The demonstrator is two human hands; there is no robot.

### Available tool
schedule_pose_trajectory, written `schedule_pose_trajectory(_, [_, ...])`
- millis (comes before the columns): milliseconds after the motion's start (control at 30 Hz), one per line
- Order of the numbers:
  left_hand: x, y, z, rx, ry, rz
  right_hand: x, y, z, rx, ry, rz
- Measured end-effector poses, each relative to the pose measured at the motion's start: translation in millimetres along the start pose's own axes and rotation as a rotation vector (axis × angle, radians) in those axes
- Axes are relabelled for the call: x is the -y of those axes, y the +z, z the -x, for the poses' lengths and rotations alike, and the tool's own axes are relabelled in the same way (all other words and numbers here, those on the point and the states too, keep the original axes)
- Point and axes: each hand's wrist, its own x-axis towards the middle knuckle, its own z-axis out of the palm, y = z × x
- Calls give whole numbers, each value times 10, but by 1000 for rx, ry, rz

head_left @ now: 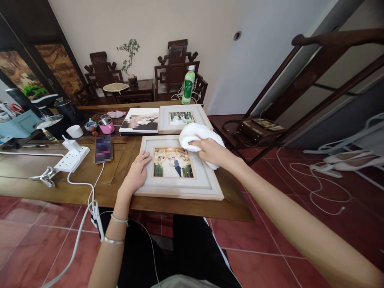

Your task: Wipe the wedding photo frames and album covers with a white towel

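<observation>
A light wooden picture frame (pixel 207 186) with a wedding photo (pixel 173 163) in its middle lies flat near the table's front edge. My left hand (pixel 137 173) grips its left side, fingers over the rim; the thumb is not clearly seen. In my right hand (pixel 211 151) is a bunched white cloth (pixel 198 131), pressed against the frame's upper right part. The cloth covers that corner and drapes past the right edge. Just behind lies a second picture frame (pixel 204 114), and to its left a photo album (pixel 139 120) or similar flat item with a blurred cover.
On the wooden table (pixel 126 194) stand a green bottle (pixel 188 86) at the back and a pink cup (pixel 106 126). A phone (pixel 103 149) and white power strip (pixel 72 159) trail cables over the front edge. A dark chair (pixel 261 128) is on the right.
</observation>
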Motion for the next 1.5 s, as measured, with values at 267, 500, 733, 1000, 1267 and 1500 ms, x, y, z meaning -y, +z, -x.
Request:
schedule_pose_trajectory(267, [11,44,-16,-41,9,-14,324,4,576,86,9,27])
schedule_pose_trajectory(500, [29,75,-18,-57,26,-18,551,-40,1392,183,-147,-84])
schedule_pose_trajectory(733, [25,120,4,-103,19,-23,935,90,1131,176,-114,-39])
schedule_pose_trajectory(1000, [-13,45,-12,-49,0,-28,1525,184,750,166,-269,-21])
schedule_pose_trajectory(1267, [-7,38,-8,-33,11,-35,772,234,1326,-82,-191,-23])
schedule_pose_trajectory(1500, [3,81,-2,-71,-12,-27,752,258,1291,-145,-209,-14])
